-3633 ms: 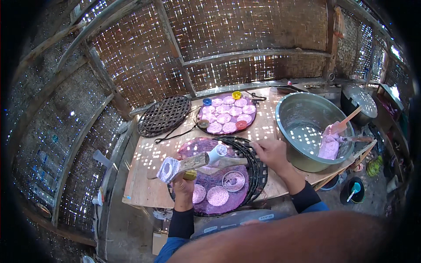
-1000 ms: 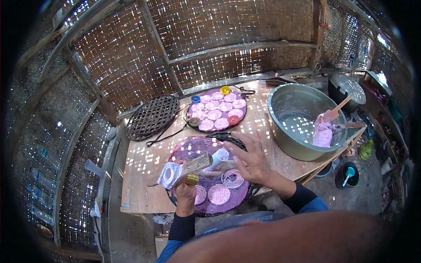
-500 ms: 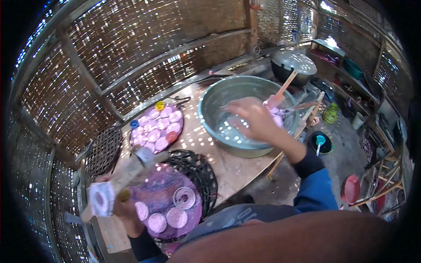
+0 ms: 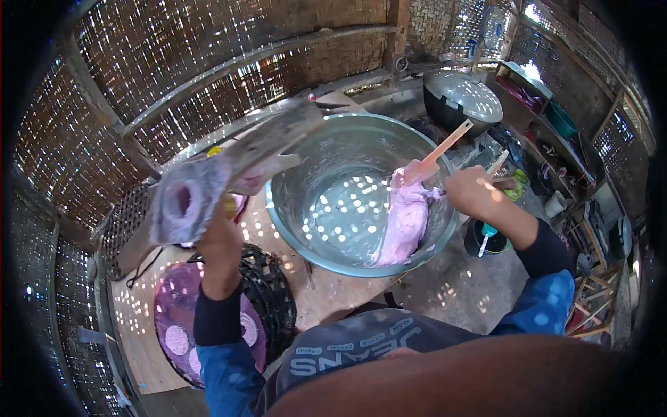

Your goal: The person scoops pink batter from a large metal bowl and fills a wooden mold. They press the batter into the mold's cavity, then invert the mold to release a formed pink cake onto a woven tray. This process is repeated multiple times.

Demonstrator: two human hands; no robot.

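Observation:
My left hand (image 4: 221, 250) is closed around a wooden press (image 4: 201, 177), a long-handled tool with a squarish block. The block has a round hole smeared with pink dough. It is raised over the table, left of a large grey-green basin (image 4: 326, 233). Pink dough (image 4: 406, 226) clings to the basin's right side, with an orange spatula (image 4: 448, 142) stuck in its top. At the right rim, my right hand (image 4: 472, 191) grips a wooden-handled utensil (image 4: 505, 183); its far end meets the dough. Below my left hand lies a purple round tray (image 4: 184, 288) bearing pink discs (image 4: 177, 340).
Black woven trays (image 4: 271, 299) lie beside the purple tray. A lidded pot (image 4: 462, 101) stands behind the basin. On the floor at right is a black bowl (image 4: 476, 243) with a teal scoop (image 4: 488, 231). A shelf (image 4: 531, 90) and a woven wall (image 4: 243, 42) border the space.
My right hand has moved from above the basin to the utensil at its right rim and closed on it. My left hand has lifted the press up and rightward. The view has shifted.

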